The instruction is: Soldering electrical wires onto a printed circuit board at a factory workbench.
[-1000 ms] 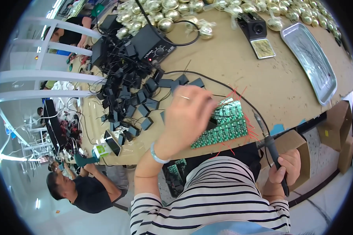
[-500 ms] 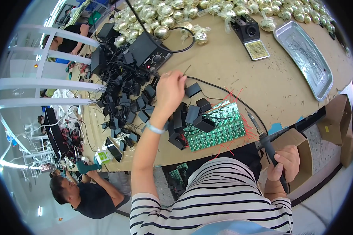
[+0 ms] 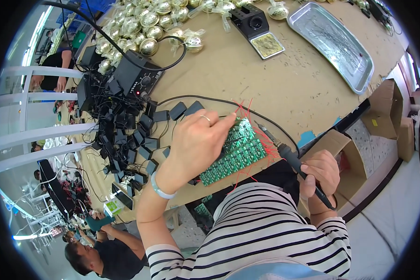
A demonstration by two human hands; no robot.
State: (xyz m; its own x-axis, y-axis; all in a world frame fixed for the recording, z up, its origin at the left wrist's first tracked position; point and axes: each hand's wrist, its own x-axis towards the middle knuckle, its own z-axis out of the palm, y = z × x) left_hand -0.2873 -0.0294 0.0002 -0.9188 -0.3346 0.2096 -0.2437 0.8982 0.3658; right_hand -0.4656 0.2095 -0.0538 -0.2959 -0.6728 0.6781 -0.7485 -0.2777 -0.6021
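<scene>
My right hand [image 3: 323, 172] is wrapped round the dark handle of a soldering iron [image 3: 291, 161], its metal tip pointing up and left, close to the right edge of a green circuit board panel [image 3: 238, 156]. My left hand [image 3: 198, 144] is over the panel's upper left part, fingers bent and the index fingertip by the red wires [image 3: 241, 108] at its far corner. Whatever those fingers may hold is hidden. Red wires stick out along the panel's edges. Black boxes [image 3: 178, 110] lie just beyond my left hand.
A soldering station [image 3: 137, 77] stands beside a heap of black boxes with cables [image 3: 121, 140]. Farther back are gold balls [image 3: 149, 45], an iron holder with sponge [image 3: 267, 45] and a metal tray [image 3: 333, 46]. Cardboard boxes [image 3: 343, 144] sit right. A co-worker [image 3: 109, 256] is at lower left.
My left hand has come from beside the soldering station to the panel's far corner. Several black boxes that lay on the panel no longer show there. My right hand still grips the soldering iron.
</scene>
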